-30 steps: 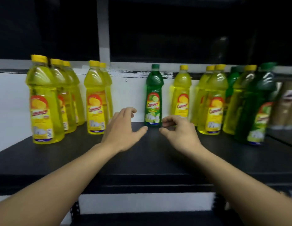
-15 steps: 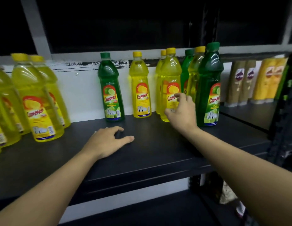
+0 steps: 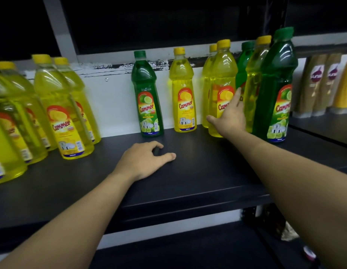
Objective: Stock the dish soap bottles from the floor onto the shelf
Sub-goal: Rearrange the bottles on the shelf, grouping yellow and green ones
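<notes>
the right hand (image 3: 230,117) lies against a tall yellow plastic dish soap bottle (image 3: 221,74) standing upright on the black shelf (image 3: 188,181), fingers straight, thumb spread wide. the left hand (image 3: 141,162) rests on the shelf, fingers loosely curled, holding nothing.

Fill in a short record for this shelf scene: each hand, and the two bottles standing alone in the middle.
left hand: rests on the black shelf, holds nothing
right hand: fingers straight, touching a front yellow bottle
middle bottles: green bottle and slim yellow bottle, upright, apart, by the back wall
</notes>
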A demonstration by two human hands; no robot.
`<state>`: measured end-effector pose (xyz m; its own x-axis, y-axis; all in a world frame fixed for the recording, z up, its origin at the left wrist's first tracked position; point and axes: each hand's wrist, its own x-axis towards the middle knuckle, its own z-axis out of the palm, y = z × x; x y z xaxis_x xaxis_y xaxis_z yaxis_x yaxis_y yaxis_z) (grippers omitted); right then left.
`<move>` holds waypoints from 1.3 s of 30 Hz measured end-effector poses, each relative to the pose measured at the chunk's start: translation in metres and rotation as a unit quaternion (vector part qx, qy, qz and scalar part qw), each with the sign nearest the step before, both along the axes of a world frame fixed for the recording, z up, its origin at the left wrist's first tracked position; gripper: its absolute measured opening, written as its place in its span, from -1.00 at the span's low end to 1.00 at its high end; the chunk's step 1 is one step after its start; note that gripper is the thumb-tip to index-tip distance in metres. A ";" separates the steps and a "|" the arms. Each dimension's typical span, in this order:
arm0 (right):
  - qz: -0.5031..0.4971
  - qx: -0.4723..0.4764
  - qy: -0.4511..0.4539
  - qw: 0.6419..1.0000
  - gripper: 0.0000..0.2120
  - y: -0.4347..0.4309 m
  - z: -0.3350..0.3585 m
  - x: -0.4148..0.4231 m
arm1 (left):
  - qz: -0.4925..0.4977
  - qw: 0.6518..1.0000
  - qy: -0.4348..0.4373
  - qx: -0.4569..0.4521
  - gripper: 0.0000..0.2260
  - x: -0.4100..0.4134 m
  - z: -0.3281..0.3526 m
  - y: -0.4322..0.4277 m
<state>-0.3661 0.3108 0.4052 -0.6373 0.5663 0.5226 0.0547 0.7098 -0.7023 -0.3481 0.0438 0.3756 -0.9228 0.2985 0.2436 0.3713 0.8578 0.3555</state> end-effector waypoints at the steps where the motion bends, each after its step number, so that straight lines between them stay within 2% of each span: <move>1: -0.005 0.004 -0.002 1.000 0.18 0.001 -0.001 -0.001 | 0.001 1.000 0.001 0.002 -0.40 0.000 0.000 0.000; 10: 0.021 -0.010 0.013 1.000 0.03 0.006 0.000 0.009 | 0.006 1.000 0.008 0.018 -0.44 0.000 0.001 -0.001; 16: 0.089 0.002 0.023 0.996 0.02 -0.003 -0.002 0.037 | 0.009 0.999 0.002 0.035 -0.47 0.001 0.001 -0.003; 20: 0.140 0.016 0.031 0.990 0.07 -0.018 -0.005 0.062 | 0.003 0.997 -0.006 0.077 -0.55 0.002 0.001 -0.006; 22: 0.150 0.029 0.017 0.988 0.10 -0.028 -0.006 0.072 | -0.004 0.997 0.006 0.074 -0.59 0.006 0.001 -0.007; 25: 0.185 0.042 -0.003 0.982 0.01 -0.045 -0.009 0.085 | -0.038 0.996 0.067 0.055 -0.60 0.012 0.002 -0.004; 26: 0.205 0.044 -0.004 0.978 -0.03 -0.051 -0.009 0.089 | -0.059 0.991 0.087 0.081 -0.63 0.015 0.003 -0.003; 28: 0.234 0.051 -0.005 0.971 -0.07 -0.062 -0.009 0.097 | -0.089 0.972 0.096 0.198 -0.75 0.020 0.005 -0.003; 30: 0.250 0.059 -0.005 0.966 -0.08 -0.075 -0.009 0.101 | -0.085 0.935 0.094 0.330 -0.83 0.024 0.010 -0.007; 32: 0.271 0.059 0.005 0.961 -0.11 -0.088 -0.010 0.103 | -0.080 0.904 0.085 0.411 -0.81 0.029 0.015 -0.009; 36: 0.311 0.054 0.027 0.949 -0.17 -0.115 -0.011 0.103 | -0.090 0.856 0.044 0.507 -0.61 0.046 0.015 -0.018; 39: 0.342 0.061 0.021 0.937 -0.12 -0.131 -0.010 0.098 | -0.092 0.845 0.026 0.526 -0.61 0.055 0.010 -0.038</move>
